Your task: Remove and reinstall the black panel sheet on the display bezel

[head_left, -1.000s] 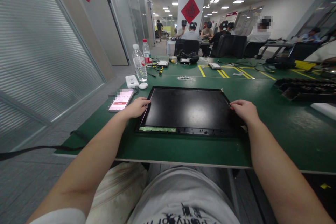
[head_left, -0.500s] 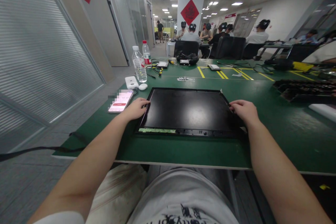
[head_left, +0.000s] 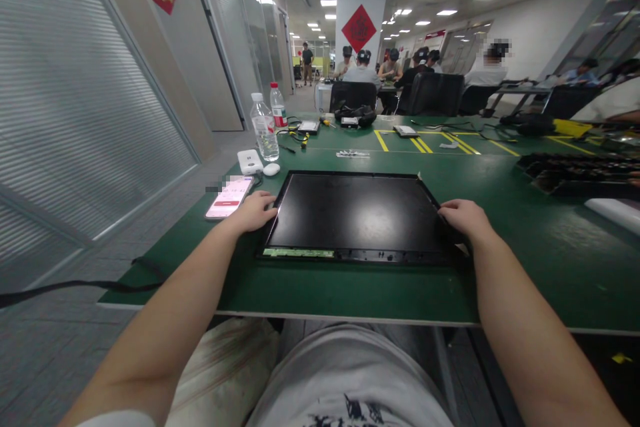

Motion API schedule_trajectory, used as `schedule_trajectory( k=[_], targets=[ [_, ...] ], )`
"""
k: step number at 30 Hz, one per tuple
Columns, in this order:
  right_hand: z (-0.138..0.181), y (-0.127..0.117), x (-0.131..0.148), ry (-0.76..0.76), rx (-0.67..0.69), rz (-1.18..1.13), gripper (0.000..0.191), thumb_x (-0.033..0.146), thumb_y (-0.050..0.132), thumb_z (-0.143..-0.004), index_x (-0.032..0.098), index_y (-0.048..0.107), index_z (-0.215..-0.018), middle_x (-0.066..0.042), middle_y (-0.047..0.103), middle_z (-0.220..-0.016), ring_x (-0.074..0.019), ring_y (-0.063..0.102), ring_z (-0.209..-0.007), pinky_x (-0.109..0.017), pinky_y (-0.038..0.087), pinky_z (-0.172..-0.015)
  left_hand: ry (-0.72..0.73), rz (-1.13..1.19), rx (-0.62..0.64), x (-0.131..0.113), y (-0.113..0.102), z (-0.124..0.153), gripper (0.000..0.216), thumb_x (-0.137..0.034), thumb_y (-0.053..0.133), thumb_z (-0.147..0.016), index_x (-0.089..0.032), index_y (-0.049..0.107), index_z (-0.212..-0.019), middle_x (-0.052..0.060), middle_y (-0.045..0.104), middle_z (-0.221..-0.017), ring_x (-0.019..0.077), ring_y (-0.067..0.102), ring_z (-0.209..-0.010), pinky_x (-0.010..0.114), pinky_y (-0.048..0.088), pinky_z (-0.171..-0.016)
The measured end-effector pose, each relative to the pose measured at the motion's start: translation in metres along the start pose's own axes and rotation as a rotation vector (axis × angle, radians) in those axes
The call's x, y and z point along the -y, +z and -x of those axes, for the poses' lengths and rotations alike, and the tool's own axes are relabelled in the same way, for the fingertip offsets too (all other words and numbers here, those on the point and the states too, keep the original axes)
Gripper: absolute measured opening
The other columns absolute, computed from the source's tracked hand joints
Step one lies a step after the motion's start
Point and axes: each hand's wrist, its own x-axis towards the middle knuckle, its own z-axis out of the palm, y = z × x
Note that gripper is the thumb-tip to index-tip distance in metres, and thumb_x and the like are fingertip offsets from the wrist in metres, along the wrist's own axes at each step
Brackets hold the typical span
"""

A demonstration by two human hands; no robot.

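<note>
A black LCD screen panel (head_left: 355, 213) in a dark frame lies flat on the green table in front of me. A light green strip (head_left: 299, 253) shows along the left part of its near edge. My left hand (head_left: 254, 211) is closed at the panel's left edge, fingertips curled against the frame. On the opposite side my right hand (head_left: 464, 217) grips the right edge between thumb and fingers. The undersides of both grips are hidden. A phone (head_left: 231, 197) with a lit screen lies just left of my left hand.
Behind the phone are a white box-shaped device (head_left: 250, 162), a round white case (head_left: 271, 169) and two bottles, the nearer a clear bottle (head_left: 265, 128). Hard drives and cables lie farther back. Dark metal parts (head_left: 565, 173) lie at the right. People sit at another table beyond.
My left fingers have drawn back slightly from the panel's face to its outer edge. The right hand's grip has shifted a little on the right edge. The panel stays in place.
</note>
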Motion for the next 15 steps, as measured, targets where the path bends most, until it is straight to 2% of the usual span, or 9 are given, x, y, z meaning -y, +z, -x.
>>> schedule_trajectory(
  k=[4,7,11,13,15],
  targets=[
    [0.000,0.003,0.000,-0.017,-0.031,0.043,0.029,0.028,0.068,-0.074,0.021,0.083,-0.098,-0.014,0.079,-0.101,-0.0311,0.074,-0.094,-0.039,0.057,-0.083,-0.040,0.188,-0.009,-0.008,-0.005,0.002,0.037,-0.028,0.066,-0.078,-0.019,0.084,-0.109,0.014,0.067,-0.146,0.0361,0.055,-0.143,0.040,0.038,-0.123],
    [0.000,0.003,-0.002,-0.008,-0.038,0.085,0.030,0.029,0.068,-0.074,0.022,0.083,-0.098,-0.014,0.079,-0.101,-0.0315,0.074,-0.092,-0.039,0.057,-0.082,-0.135,0.479,-0.086,-0.018,-0.007,0.006,0.032,-0.021,0.069,-0.073,-0.019,0.085,-0.101,0.010,0.074,-0.135,0.0353,0.064,-0.133,0.040,0.048,-0.115],
    [-0.001,0.003,-0.004,-0.004,-0.042,0.099,0.029,0.032,0.067,-0.076,0.023,0.083,-0.097,-0.012,0.079,-0.096,-0.0306,0.074,-0.091,-0.037,0.056,-0.080,-0.328,0.990,-0.084,-0.040,-0.014,0.014,0.045,-0.019,0.068,-0.084,-0.018,0.077,-0.128,0.009,0.082,-0.101,0.0278,0.078,-0.095,0.038,0.064,-0.084],
    [-0.001,0.003,-0.003,-0.002,-0.033,0.103,0.030,0.033,0.065,-0.077,0.023,0.083,-0.099,-0.012,0.079,-0.098,-0.0308,0.074,-0.092,-0.037,0.056,-0.079,-0.432,1.135,-0.128,-0.050,-0.021,0.020,0.053,-0.017,0.070,-0.086,-0.017,0.071,-0.139,0.010,0.082,-0.096,0.0233,0.078,-0.078,0.033,0.064,-0.070],
    [0.000,0.003,-0.002,0.007,-0.018,0.101,0.031,0.033,0.065,-0.078,0.022,0.083,-0.101,-0.012,0.079,-0.102,-0.0315,0.074,-0.094,-0.037,0.055,-0.079,-0.452,1.252,-0.116,-0.059,-0.027,0.024,0.061,-0.017,0.074,-0.086,-0.020,0.066,-0.146,0.009,0.083,-0.098,0.0207,0.076,-0.070,0.031,0.064,-0.064]
  ],
)
